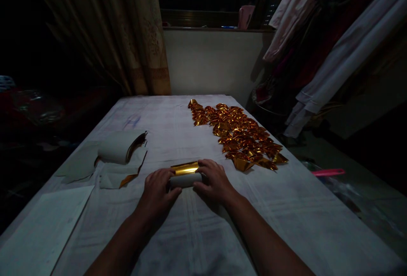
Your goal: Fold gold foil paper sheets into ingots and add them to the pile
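Note:
Between my two hands a sheet of gold foil paper [185, 169] lies curled over on the cloth, its gold face at the back and its pale backing toward me. My left hand [160, 187] grips its left end, with the thumb in front and the fingers behind. At the right end my right hand [213, 180] holds it the same way. Beyond, to the right, spreads a heap of folded gold foil pieces [243, 136]. On the left lies a curled stack of pale-backed sheets [116, 146], with a loose sheet [116, 174] whose corner shows gold.
A white cloth [165, 132] covers the table. A flat white board or sheet [44, 225] rests at the near left. Behind are a curtain [127, 34] and a sill with a pink mug [245, 16]. Clothes [349, 55] hang at the right.

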`<state>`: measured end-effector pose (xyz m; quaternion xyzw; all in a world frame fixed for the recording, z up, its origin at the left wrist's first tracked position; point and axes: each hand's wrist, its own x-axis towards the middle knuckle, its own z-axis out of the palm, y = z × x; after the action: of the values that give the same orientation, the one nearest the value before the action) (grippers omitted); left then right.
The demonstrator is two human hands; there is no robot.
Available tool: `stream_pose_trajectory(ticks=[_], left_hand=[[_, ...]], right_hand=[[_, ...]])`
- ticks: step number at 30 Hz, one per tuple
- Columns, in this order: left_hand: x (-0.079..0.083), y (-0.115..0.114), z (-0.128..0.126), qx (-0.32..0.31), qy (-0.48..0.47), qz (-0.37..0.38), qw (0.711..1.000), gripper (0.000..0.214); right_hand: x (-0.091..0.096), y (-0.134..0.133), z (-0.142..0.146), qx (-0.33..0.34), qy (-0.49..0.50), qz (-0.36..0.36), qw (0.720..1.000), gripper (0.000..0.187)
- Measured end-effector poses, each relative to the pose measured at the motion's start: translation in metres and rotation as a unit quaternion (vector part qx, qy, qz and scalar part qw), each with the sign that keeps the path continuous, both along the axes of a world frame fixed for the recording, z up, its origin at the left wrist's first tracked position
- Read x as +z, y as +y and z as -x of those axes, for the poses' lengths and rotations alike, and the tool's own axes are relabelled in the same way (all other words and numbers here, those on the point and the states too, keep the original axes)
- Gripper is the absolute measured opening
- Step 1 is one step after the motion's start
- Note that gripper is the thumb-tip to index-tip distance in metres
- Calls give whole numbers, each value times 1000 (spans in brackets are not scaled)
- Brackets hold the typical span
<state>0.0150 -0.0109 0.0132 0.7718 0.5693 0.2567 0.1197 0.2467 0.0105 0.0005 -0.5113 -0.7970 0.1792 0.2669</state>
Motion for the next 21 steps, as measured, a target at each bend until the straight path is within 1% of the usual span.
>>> stream_pose_trajectory(ticks=[2, 4, 7, 9, 11, 13, 14, 16, 18, 20, 21], left_hand=[[2, -1, -1, -12, -14, -4, 1000, 14], [4, 0, -2, -34, -25, -5, 999, 9], [8, 0, -1, -52, -49, -22, 997, 12], [10, -1, 0, -33, -86, -20, 996, 15], [11, -3, 0, 1, -141, 13, 990, 17], [13, -5, -3, 34, -212, 59, 975, 19], [15, -6, -5, 45, -254, 78, 963, 23], [17, -7, -10, 52, -336, 110, 934, 33], [18, -6, -13, 52, -385, 137, 911, 49], [15, -5, -13, 57, -397, 141, 905, 65], [12, -3, -12, 63, -392, 136, 908, 68]], right_hand=[[-1, 1, -1, 7, 16, -3, 1000, 33], [-1, 1, -2, 12, 25, -11, 1000, 26], [2, 0, -3, 23, 27, -30, 999, 17], [5, -1, -3, 26, 40, -42, 998, 18], [8, -2, -3, 18, 73, -42, 996, 17], [10, -4, -1, -2, 127, -25, 992, 10], [11, -4, 1, -10, 161, -9, 987, 8], [13, -6, 4, -19, 231, 32, 972, 14], [15, -7, 7, -24, 283, 70, 956, 19], [15, -7, 8, -50, 298, 87, 949, 26], [15, -7, 7, -69, 288, 86, 951, 31]])
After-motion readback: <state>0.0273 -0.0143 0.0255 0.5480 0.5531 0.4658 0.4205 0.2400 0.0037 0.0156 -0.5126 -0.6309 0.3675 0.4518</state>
